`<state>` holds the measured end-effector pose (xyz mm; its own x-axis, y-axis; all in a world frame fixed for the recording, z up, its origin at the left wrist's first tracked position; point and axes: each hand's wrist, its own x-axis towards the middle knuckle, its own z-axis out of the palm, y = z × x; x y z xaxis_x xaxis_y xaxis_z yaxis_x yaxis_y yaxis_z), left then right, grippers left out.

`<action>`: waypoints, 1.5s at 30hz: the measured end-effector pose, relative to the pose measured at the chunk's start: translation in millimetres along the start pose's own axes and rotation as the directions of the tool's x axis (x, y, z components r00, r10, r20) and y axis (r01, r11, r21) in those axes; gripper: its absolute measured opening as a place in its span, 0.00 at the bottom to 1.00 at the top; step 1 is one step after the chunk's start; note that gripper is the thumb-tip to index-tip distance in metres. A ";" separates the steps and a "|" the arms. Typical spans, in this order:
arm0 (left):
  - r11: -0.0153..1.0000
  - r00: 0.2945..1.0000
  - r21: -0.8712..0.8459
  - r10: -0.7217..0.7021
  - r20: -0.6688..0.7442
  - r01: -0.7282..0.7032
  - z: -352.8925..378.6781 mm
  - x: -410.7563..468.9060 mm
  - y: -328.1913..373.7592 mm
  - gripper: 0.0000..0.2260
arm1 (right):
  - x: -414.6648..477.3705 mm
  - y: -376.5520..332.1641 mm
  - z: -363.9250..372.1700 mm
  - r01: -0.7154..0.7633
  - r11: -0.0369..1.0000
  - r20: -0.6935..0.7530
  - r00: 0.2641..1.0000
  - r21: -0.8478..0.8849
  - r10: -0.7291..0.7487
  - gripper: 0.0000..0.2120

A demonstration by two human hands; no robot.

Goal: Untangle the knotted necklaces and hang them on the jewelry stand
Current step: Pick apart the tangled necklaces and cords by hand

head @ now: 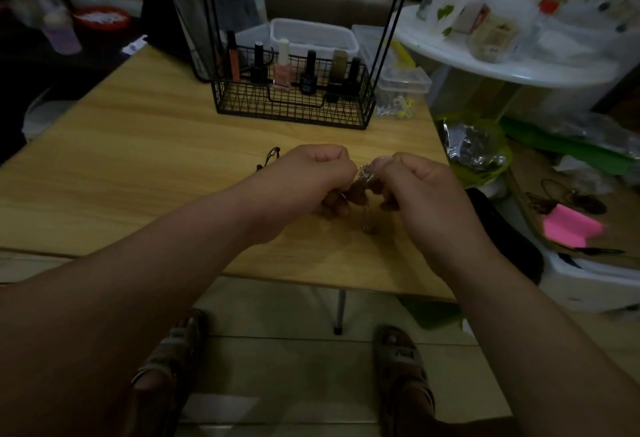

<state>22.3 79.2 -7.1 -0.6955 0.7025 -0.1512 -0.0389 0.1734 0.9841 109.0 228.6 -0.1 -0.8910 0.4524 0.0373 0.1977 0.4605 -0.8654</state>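
Note:
My left hand point(311, 180) and my right hand point(419, 183) meet over the wooden table point(138, 145), both with fingers curled. Between them they pinch a small knot of silvery necklace chain point(363, 175). A thin strand with a small pendant point(367, 225) hangs down from the knot to the tabletop. A dark cord necklace point(270, 156) lies on the table just left of my left hand, partly hidden behind it. The black wire jewelry stand point(294, 109) sits at the back of the table, with thin black uprights rising from its basket base.
Several nail polish bottles point(283, 65) stand in the stand's basket. Clear plastic boxes point(313, 36) sit behind it and to its right. A white round table point(502, 62) with clutter is at the right. A pink paper point(571, 225) lies on boxes beside the table.

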 end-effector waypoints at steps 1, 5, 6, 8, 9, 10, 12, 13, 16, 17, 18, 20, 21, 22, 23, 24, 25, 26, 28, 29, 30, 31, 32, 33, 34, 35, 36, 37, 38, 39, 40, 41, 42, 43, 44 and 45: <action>1.000 1.000 -0.007 -0.007 -0.002 0.007 -0.1 0.5 -0.3 0.12 | 0.1 -0.5 -0.2 0.022 1.000 -0.047 0.999 -0.004 -0.022 0.18; 0.998 0.999 -0.043 -0.040 -0.020 0.039 -1.1 2.4 -2.8 0.13 | 2.7 -3.4 -3.5 0.026 0.979 -0.090 0.996 0.201 -0.008 0.17; 0.997 0.999 -0.055 -0.047 -0.027 0.046 -0.6 2.7 -3.6 0.13 | 4.2 -3.9 -4.5 -0.010 0.946 -0.060 0.998 0.323 0.031 0.17; 0.996 0.997 -0.082 -0.052 -0.054 0.047 0.4 3.5 -5.4 0.13 | 6.9 -4.4 -6.9 -0.120 0.814 0.040 0.992 0.568 0.118 0.16; 0.995 0.996 -0.092 -0.050 -0.068 0.044 0.7 3.9 -6.3 0.12 | 7.4 -4.6 -7.5 -0.179 0.737 0.096 0.983 0.651 0.154 0.16; 0.994 0.996 -0.101 -0.046 -0.078 0.038 1.1 4.3 -7.3 0.12 | 7.5 -4.1 -7.9 -0.231 0.684 0.142 0.972 0.692 0.185 0.16; 0.990 0.996 -0.138 -0.031 -0.089 0.018 3.3 4.4 -7.4 0.11 | 7.7 -2.9 -9.3 -0.309 0.636 0.207 0.950 0.707 0.232 0.19; 0.985 0.995 -0.170 -0.023 -0.095 0.007 4.9 4.2 -7.0 0.11 | 8.1 -2.3 -9.7 -0.337 0.619 0.234 0.941 0.710 0.244 0.21; 0.969 0.994 -0.246 -0.022 -0.109 -0.006 8.6 3.3 -4.1 0.07 | 10.1 -1.3 -9.5 -0.388 0.606 0.288 0.922 0.694 0.260 0.25; 0.972 0.993 -0.234 -0.027 -0.115 -0.001 9.2 3.3 -3.3 0.05 | 10.8 -0.6 -9.8 -0.397 0.627 0.293 0.918 0.670 0.269 0.25; 0.981 0.992 -0.195 -0.030 -0.126 0.005 9.8 3.2 -2.4 0.05 | 11.9 0.2 -10.1 -0.401 0.651 0.291 0.916 0.644 0.277 0.24; 0.996 0.988 -0.093 -0.025 -0.153 0.011 9.4 2.1 -1.7 0.06 | 14.0 1.1 -10.5 -0.403 0.675 0.288 0.915 0.618 0.283 0.19; 0.997 0.988 -0.072 -0.025 -0.155 0.014 8.3 1.9 -1.8 0.07 | 15.1 1.3 -11.2 -0.401 0.667 0.289 0.916 0.628 0.279 0.16; 0.997 0.990 -0.070 -0.031 -0.141 0.021 7.7 1.5 -1.5 0.06 | 16.2 1.5 -12.6 -0.398 0.645 0.293 0.917 0.652 0.270 0.15; 0.997 0.993 -0.072 -0.037 -0.109 0.029 7.0 1.1 -1.7 0.06 | 17.1 1.0 -14.4 -0.395 0.611 0.300 0.918 0.685 0.257 0.13; 0.998 0.997 -0.059 -0.042 -0.068 0.038 6.5 0.4 -2.3 0.05 | 17.9 0.7 -16.1 -0.392 0.569 0.311 0.920 0.723 0.240 0.12; 0.999 0.998 -0.025 -0.047 -0.028 0.047 6.2 0.4 -4.0 0.05 | 18.5 0.2 -17.7 -0.389 0.527 0.324 0.921 0.756 0.216 0.12; 0.998 0.998 0.024 -0.055 0.008 0.055 6.4 0.1 -5.6 0.05 | 19.2 0.1 -19.1 -0.382 0.499 0.334 0.924 0.778 0.187 0.12; 0.991 0.995 0.109 -0.078 0.067 0.071 7.3 -0.2 -8.9 0.07 | 20.7 -0.2 -20.9 -0.348 0.509 0.328 0.936 0.788 0.132 0.11; 0.988 0.991 0.134 -0.096 0.096 0.083 8.0 -1.0 -9.4 0.08 | 21.8 -0.4 -21.3 -0.321 0.530 0.310 0.944 0.785 0.113 0.10; 0.983 0.986 0.160 -0.115 0.121 0.095 8.1 -2.1 -8.8 0.10 | 23.5 -0.3 -21.8 -0.292 0.550 0.282 0.954 0.783 0.106 0.10; 0.975 0.982 0.197 -0.129 0.139 0.100 7.6 -3.1 -7.8 0.11 | 25.6 -0.4 -22.8 -0.265 0.563 0.247 0.963 0.783 0.109 0.10; 0.968 0.979 0.232 -0.137 0.150 0.100 6.8 -4.0 -6.4 0.11 | 28.2 0.1 -24.8 -0.240 0.568 0.209 0.971 0.787 0.120 0.10; 0.963 0.977 0.252 -0.140 0.159 0.097 5.5 -4.1 -5.9 0.11 | 31.1 0.6 -27.5 -0.221 0.563 0.174 0.975 0.797 0.136 0.10; 0.961 0.977 0.259 -0.139 0.164 0.094 4.5 -4.3 -5.3 0.10 | 33.9 1.7 -30.9 -0.207 0.549 0.144 0.977 0.809 0.156 0.11; 0.960 0.977 0.266 -0.136 0.162 0.089 2.7 -4.1 -5.5 0.10 | 36.1 2.7 -34.0 -0.202 0.537 0.124 0.976 0.819 0.179 0.10; 0.956 0.980 0.281 -0.132 0.151 0.085 0.9 -4.3 -5.3 0.10 | 38.1 3.7 -36.5 -0.204 0.535 0.109 0.973 0.820 0.204 0.09; 0.949 0.982 0.303 -0.129 0.136 0.083 -1.1 -4.7 -5.2 0.10 | 39.8 5.4 -38.4 -0.213 0.546 0.098 0.967 0.810 0.234 0.08; 0.945 0.984 0.317 -0.127 0.122 0.082 -3.4 -5.4 -4.8 0.10 | 41.1 7.3 -39.5 -0.228 0.564 0.088 0.960 0.793 0.265 0.07; 0.944 0.986 0.320 -0.121 0.111 0.080 -6.0 -5.8 -5.1 0.10 | 42.2 9.6 -39.9 -0.246 0.585 0.080 0.952 0.773 0.295 0.06; 0.945 0.989 0.318 -0.112 0.100 0.075 -9.3 -6.4 -4.7 0.10 | 43.2 11.8 -40.2 -0.262 0.606 0.073 0.945 0.752 0.318 0.05; 0.946 0.991 0.316 -0.105 0.085 0.073 -13.0 -7.0 -4.4 0.09 | 44.5 14.1 -40.5 -0.274 0.623 0.069 0.941 0.733 0.332 0.04; 0.949 0.993 0.307 -0.098 0.069 0.073 -17.4 -7.7 -4.0 0.09 | 45.5 16.6 -41.2 -0.280 0.638 0.069 0.939 0.718 0.336 0.03; 0.955 0.994 0.287 -0.094 0.057 0.074 -21.9 -8.3 -3.9 0.09 | 45.8 18.1 -41.5 -0.284 0.655 0.071 0.940 0.700 0.333 0.02; 0.964 0.994 0.255 -0.091 0.053 0.074 -26.3 -9.2 -3.3 0.10 | 46.1 20.4 -42.2 -0.286 0.681 0.068 0.942 0.675 0.328 0.02; 0.975 0.995 0.212 -0.085 0.057 0.071 -30.4 -9.8 -2.7 0.10 | 45.9 22.2 -42.5 -0.284 0.723 0.058 0.945 0.630 0.320 0.02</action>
<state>7.4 50.8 -5.4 -0.6474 0.7237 -0.2391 0.0647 0.3648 0.9288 89.9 292.1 3.6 -0.8030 0.5307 -0.2712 0.1385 -0.2764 -0.9510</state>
